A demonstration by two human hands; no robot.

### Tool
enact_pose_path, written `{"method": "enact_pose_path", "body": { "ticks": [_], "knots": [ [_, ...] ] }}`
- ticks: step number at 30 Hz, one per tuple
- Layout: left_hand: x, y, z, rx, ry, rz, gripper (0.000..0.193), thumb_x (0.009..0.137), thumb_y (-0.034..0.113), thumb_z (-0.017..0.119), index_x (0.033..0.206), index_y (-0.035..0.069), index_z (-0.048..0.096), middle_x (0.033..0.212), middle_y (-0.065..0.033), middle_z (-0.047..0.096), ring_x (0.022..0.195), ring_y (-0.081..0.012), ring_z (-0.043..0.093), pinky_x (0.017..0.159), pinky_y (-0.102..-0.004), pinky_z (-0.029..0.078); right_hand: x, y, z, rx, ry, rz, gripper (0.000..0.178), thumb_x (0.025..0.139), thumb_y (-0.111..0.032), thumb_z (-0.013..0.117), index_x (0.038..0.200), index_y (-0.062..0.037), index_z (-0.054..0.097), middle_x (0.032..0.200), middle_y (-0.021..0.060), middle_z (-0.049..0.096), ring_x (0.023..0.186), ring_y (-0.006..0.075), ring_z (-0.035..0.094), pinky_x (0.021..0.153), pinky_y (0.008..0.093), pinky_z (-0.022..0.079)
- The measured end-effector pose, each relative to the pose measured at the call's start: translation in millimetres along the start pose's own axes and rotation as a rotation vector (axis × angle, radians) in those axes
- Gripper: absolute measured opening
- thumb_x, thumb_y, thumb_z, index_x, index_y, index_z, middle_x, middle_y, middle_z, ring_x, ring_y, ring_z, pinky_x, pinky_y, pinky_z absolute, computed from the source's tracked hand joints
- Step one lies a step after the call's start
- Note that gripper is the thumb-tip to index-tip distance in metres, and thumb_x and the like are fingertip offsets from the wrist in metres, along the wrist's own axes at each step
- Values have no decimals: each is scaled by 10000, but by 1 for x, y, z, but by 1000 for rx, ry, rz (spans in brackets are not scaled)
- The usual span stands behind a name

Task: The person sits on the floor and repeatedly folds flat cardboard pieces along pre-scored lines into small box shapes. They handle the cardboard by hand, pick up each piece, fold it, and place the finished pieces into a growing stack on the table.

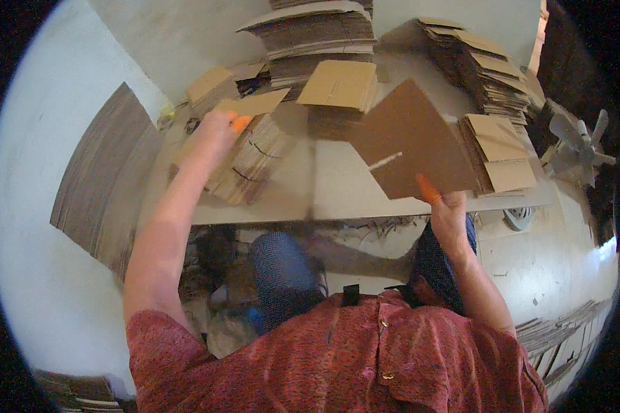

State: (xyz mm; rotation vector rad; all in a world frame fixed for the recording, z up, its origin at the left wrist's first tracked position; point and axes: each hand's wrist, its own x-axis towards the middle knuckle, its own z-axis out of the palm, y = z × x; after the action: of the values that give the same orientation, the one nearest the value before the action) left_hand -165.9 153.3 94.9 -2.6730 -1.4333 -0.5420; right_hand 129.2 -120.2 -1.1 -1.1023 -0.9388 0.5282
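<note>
My right hand (448, 213) grips a flat brown cardboard sheet (413, 138) by its near edge and holds it tilted above the table. A pale slit shows near the sheet's left edge. Farther left, my left hand (227, 125) is closed on the near edge of a lighter cardboard piece (265, 102), just over a stack of cardboard pieces (251, 162) with dark marks on its side. Orange coverings show on a digit of each hand. Between my hands, toward the back, stands another cardboard stack (337, 86).
A tall cardboard pile (317, 34) rises at the back of the table (351, 186). More stacks (496, 76) line the right side, with a smaller one (499, 155) near the right edge. A bladed fan (579, 144) stands beyond it. Large bundled sheets (107, 179) lean at the left.
</note>
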Motion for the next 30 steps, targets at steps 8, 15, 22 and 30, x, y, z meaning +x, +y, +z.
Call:
{"method": "enact_pose_path", "body": {
  "ticks": [8, 15, 22, 30],
  "knots": [
    [-42, 150, 29, -661, -409, 23, 227, 839, 210, 583, 893, -2, 646, 787, -88, 651, 700, -143, 546, 664, -302, 451, 8, -18, 7, -71, -36, -227, 157, 842, -47, 585, 987, 11, 594, 876, 18, 601, 771, 94, 518, 658, 235, 430],
    [-51, 197, 45, -616, -148, 365, 196, 770, 179, 577, 807, -7, 627, 730, -210, 603, 678, -326, 598, 608, -364, 458, 18, -1, -16, -381, -169, -138, 159, 829, -60, 608, 956, 35, 593, 824, 43, 609, 730, 114, 522, 633, 257, 439],
    [-37, 194, 60, -693, -213, 333, 198, 781, 180, 588, 847, 5, 655, 674, -158, 618, 554, -227, 581, 537, -339, 460, 26, -10, -25, -507, -124, -122, 146, 815, -99, 629, 843, 43, 611, 698, 87, 601, 595, 148, 487, 551, 296, 430],
    [-24, 192, 60, -859, -481, -55, 240, 822, 213, 612, 909, -5, 663, 758, -62, 654, 683, -108, 567, 652, -269, 457, 38, 13, -23, -333, -32, -183, 210, 800, -144, 640, 731, 51, 606, 535, 197, 520, 441, 228, 396, 440, 369, 397]
  ]
}}
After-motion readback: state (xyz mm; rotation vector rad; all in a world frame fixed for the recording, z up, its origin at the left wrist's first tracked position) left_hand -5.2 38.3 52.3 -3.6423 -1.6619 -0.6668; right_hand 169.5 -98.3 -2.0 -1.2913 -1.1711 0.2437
